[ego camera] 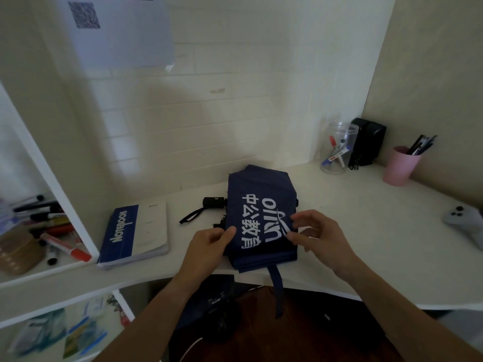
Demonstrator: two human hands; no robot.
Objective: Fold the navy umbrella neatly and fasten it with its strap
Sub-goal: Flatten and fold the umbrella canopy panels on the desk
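Note:
The navy umbrella (261, 194) lies on the white desk (366, 231), its canopy flattened into stacked panels with white printed characters on top. Its black handle (213, 202) and wrist loop stick out to the left. The navy fastening strap (277, 286) hangs over the desk's front edge. My left hand (209, 242) pinches the canopy's near left edge between thumb and fingers. My right hand (316, 232) pinches the fabric at the near right side, fingers curled on a fold.
A blue and white notebook (136, 231) lies left of the umbrella. At the back right stand a clear jar of markers (337, 150), a black box (367, 142) and a pink pen cup (400, 165). A grey controller (465, 220) lies far right. Left shelves hold markers (57, 231).

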